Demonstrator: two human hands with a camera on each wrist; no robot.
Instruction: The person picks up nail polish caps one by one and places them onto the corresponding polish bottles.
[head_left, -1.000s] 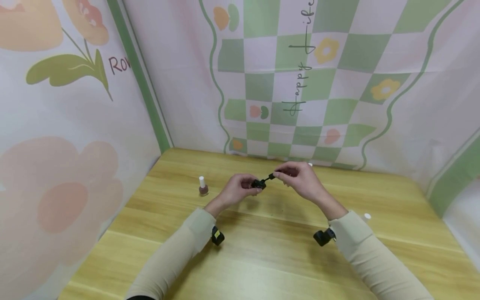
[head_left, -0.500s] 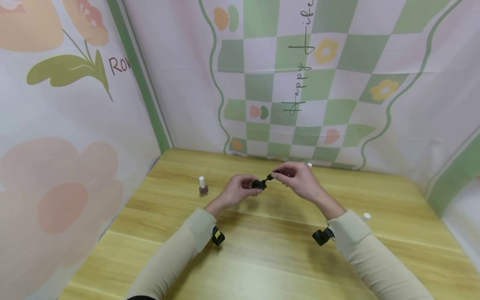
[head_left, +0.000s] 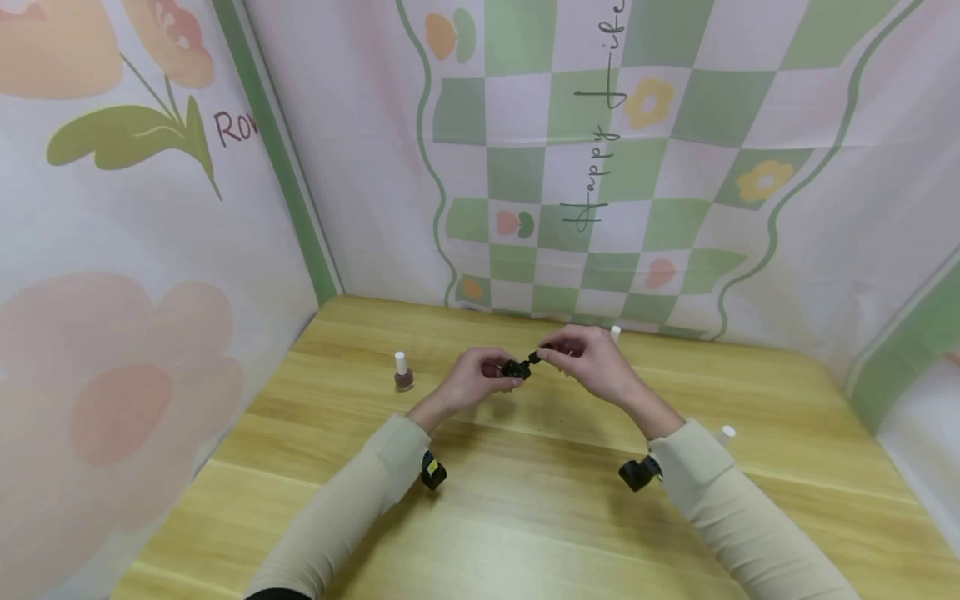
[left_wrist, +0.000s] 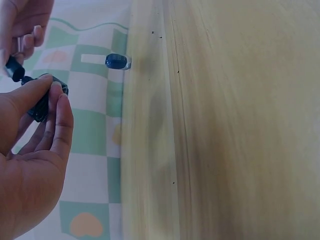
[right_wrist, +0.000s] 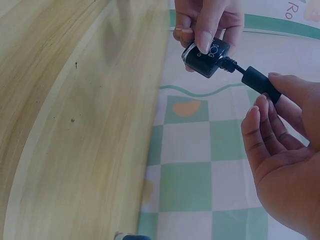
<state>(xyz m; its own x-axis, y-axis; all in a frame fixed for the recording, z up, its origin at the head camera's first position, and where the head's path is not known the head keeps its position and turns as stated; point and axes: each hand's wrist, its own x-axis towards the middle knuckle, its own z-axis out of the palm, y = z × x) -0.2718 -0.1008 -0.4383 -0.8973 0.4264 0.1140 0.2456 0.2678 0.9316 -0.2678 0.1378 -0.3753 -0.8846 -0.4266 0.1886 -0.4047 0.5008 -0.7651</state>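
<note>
My left hand (head_left: 476,375) grips a small black nail polish bottle (right_wrist: 207,57) between thumb and fingers, tilted with its threaded neck toward the right hand. Pinched by thumb and fingertips of my right hand (head_left: 588,354) is the black cap (right_wrist: 261,84) of that bottle. The thin brush stem (right_wrist: 241,70) runs from the cap into the bottle neck, and a short length of it shows between them. White lettering marks the bottle's face, partly covered by the left thumb in the right wrist view. Both hands are raised over the far half of the table.
A mauve nail polish bottle (head_left: 403,379) with a white cap stands left of the left hand. Behind the right hand a white cap (head_left: 615,333) shows; another white cap (head_left: 727,434) sits beside the right sleeve. A patterned cloth (head_left: 585,275) hangs at the wooden table's (head_left: 525,517) back edge.
The right hand has moved slightly left and brought the black cap closer to the bottle, so less of the brush stem shows. The left hand stays nearly still.
</note>
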